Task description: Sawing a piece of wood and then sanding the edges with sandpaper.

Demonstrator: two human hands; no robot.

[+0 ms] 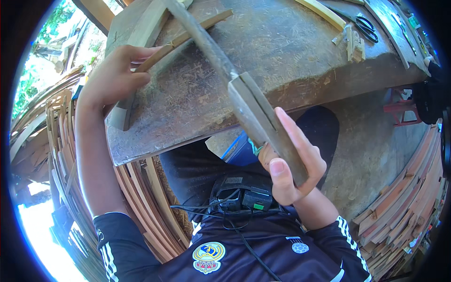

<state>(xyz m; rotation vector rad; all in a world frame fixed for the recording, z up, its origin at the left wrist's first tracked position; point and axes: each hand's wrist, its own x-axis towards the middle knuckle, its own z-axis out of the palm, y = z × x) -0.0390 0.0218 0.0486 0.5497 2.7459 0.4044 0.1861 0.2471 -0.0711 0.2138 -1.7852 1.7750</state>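
Note:
My left hand grips a thin wooden strip, angled up and right over the worn workbench. My right hand, below the bench's front edge, is closed round the slotted wooden handle of a long, dull grey tool, perhaps a blade. Its far part crosses the strip; whether they touch, I cannot tell. Some green cord shows at the handle. A thicker board lies beneath and beside my left hand.
Black scissors, a pale strip and wood offcuts lie at the bench's back right. Stacked wooden slats fill the lower right, with more slats at left. A red stool stands beside a dark object at right.

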